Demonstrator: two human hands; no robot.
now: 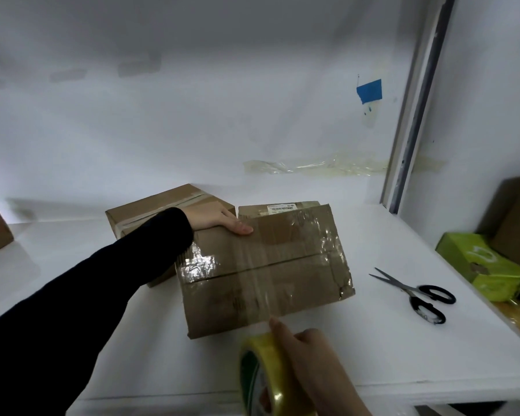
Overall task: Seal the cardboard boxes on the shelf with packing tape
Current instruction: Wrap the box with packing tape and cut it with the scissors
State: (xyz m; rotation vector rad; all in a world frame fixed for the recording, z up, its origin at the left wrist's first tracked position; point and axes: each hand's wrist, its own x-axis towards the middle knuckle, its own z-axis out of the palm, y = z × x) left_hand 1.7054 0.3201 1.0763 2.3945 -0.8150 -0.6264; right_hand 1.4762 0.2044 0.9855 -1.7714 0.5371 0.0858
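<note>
the left hand lies flat, pinning the cardboard box on the shelf; the right hand holds the tape roll in its grip (strip taut) and should pull low, straight over the near edge.

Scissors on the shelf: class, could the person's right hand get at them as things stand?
Probably not freely: the shelf between is bare, but the right hand is holding the tape roll, strip attached to the box; scissors.

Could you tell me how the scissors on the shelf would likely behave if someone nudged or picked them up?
The scissors lie flat and open, so they would probably slide on the smooth white shelf, not roll. The blades may pivot when lifted. They look rigid and light.
</note>
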